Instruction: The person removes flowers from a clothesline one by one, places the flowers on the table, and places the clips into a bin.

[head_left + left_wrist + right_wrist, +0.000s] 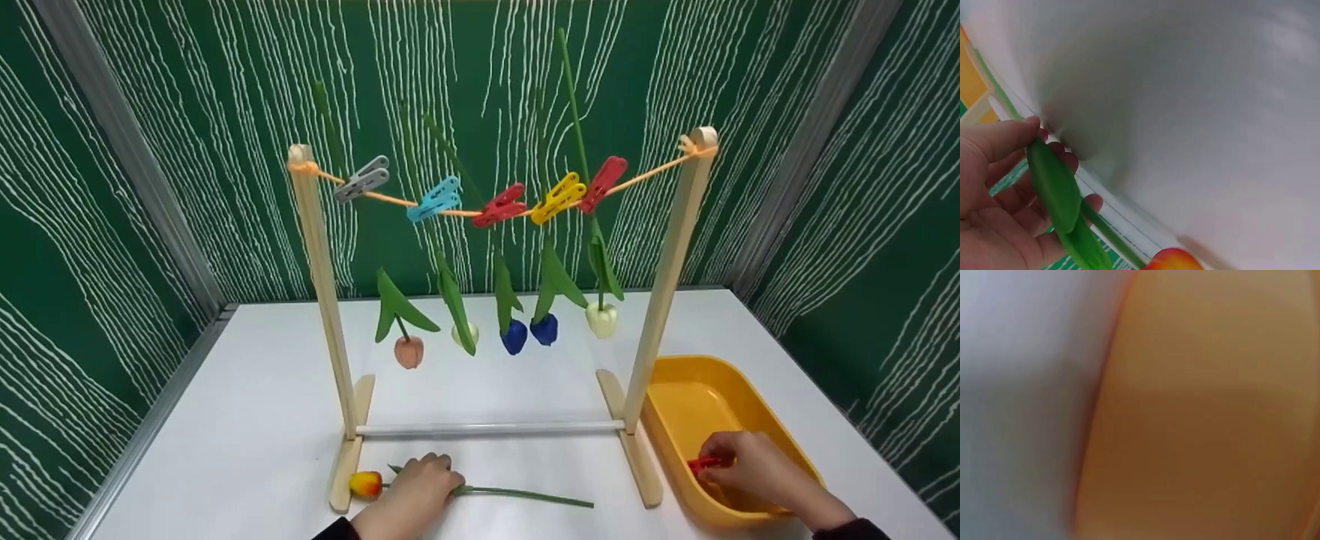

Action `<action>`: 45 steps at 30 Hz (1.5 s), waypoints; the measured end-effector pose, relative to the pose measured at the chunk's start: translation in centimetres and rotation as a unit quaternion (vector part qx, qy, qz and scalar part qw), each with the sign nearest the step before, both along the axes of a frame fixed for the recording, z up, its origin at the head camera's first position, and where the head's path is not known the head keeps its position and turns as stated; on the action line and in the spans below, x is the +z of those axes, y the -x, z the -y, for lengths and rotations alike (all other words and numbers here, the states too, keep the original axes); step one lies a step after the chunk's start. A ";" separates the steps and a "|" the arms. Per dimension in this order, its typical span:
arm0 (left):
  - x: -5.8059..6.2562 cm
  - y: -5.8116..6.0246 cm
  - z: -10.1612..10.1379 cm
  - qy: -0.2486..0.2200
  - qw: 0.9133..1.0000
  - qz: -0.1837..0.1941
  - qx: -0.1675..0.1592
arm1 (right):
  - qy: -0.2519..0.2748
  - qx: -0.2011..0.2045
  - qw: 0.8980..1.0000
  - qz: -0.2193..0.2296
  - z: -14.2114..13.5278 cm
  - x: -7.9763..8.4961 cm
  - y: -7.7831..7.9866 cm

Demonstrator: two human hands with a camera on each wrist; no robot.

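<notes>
My left hand pinches the stem of an artificial tulip with a red-and-yellow bloom, low over the white table. In the left wrist view, thumb and fingers close on the stem by its green leaves, the bloom pointing away at the bottom. Over at the right, my right hand grips a red clothespin inside the yellow plastic tub. Only the blurred tub wall and white tabletop show in the right wrist view; hand and clothespin are out of its sight.
A wooden stand carries an orange cord. Several clothespins, among them a grey one and a yellow one, hold tulips upside down on it, including a peach bloom. A white crossbar joins the posts low down.
</notes>
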State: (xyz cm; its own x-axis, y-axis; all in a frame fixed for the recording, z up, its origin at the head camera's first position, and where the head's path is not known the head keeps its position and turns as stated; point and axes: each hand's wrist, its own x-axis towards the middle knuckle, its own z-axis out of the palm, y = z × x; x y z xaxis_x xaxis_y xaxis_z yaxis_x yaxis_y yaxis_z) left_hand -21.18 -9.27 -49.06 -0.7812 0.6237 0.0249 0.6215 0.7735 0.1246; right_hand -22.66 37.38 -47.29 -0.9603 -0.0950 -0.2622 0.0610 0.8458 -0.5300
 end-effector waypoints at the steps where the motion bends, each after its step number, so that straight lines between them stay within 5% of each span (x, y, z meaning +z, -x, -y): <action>1: 0.0 0.0 0.0 0.005 1.000 -0.007 -0.005 | -0.002 -0.001 1.000 0.001 0.1 -0.2 0.0; 9: 0.4 0.1 -0.4 0.093 0.995 -0.025 -0.029 | -0.014 0.005 1.000 -0.002 0.5 -0.7 0.0; 16: 0.2 -0.3 -0.4 0.108 0.994 -0.026 -0.021 | -0.013 -0.003 1.000 0.003 0.8 -0.5 -0.2; 21: 1.0 -0.5 -0.4 0.071 0.997 -0.035 -0.016 | -0.043 0.026 0.997 -0.064 1.2 2.3 -0.6; 25: 3.9 -0.6 -1.1 -0.005 0.999 -0.048 -0.022 | -0.051 0.046 0.982 -0.176 2.5 6.7 -1.4; 28: 7.0 -0.9 -2.5 -0.073 0.995 -0.056 -0.031 | -0.041 0.060 0.952 -0.296 4.2 10.5 -2.2; 33: 12.0 -1.4 -6.2 -0.202 0.968 -0.124 -0.078 | -0.047 0.094 0.869 -0.483 7.5 17.1 -2.8; 37: 14.7 -1.5 -9.2 -0.294 0.930 -0.187 -0.121 | -0.038 0.122 0.827 -0.548 9.7 21.7 -2.5; 40: 16.1 -0.9 -10.8 -0.348 0.908 -0.196 -0.126 | 0.003 0.167 0.786 -0.595 11.3 24.4 -1.4; 43: 17.6 0.1 -11.8 -0.409 0.891 -0.164 -0.110 | 0.030 0.211 0.742 -0.636 12.8 27.0 0.0; 45: 18.5 0.8 -12.3 -0.450 0.879 -0.128 -0.093 | 0.026 0.224 0.727 -0.648 13.8 28.5 0.7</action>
